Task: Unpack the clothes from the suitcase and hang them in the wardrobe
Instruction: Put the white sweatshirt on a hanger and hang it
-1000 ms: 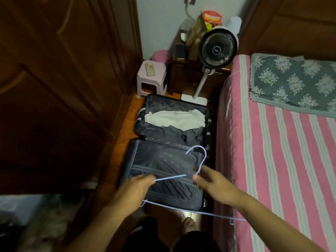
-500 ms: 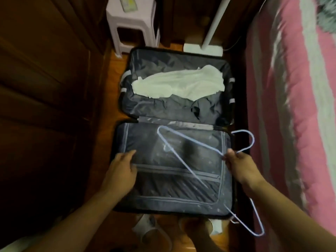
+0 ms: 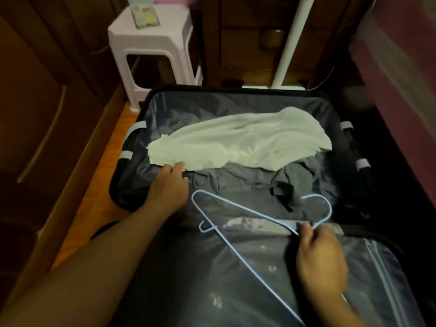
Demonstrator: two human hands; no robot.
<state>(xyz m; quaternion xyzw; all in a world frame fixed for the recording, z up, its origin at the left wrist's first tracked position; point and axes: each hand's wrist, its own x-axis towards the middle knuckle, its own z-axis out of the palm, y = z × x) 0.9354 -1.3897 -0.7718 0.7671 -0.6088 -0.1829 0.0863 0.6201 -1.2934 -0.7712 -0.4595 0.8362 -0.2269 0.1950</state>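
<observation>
- While the suitcase is lying wide open on the floor, we are looking straight down into both halves of it.
- We are seeing the left hand reaching into the far half, fingertips touching the near edge of the white garment; whether it is gripping the cloth yet, we cannot tell.
- That white garment is lying crumpled across the far half, resting on top of a grey garment bunched beneath it.
- We are watching the right hand pinching the blue wire hanger at its neck, fingers curled round the wire just below the hook.
- The hanger is stretching out over the hinge between the two halves, its hook pointing towards the far right.
- Beyond the suitcase, we are seeing a pale plastic stool standing with a phone lying on top.
- A white pole is standing to the right of the stool, and the wooden wardrobe is running along the left.
</observation>
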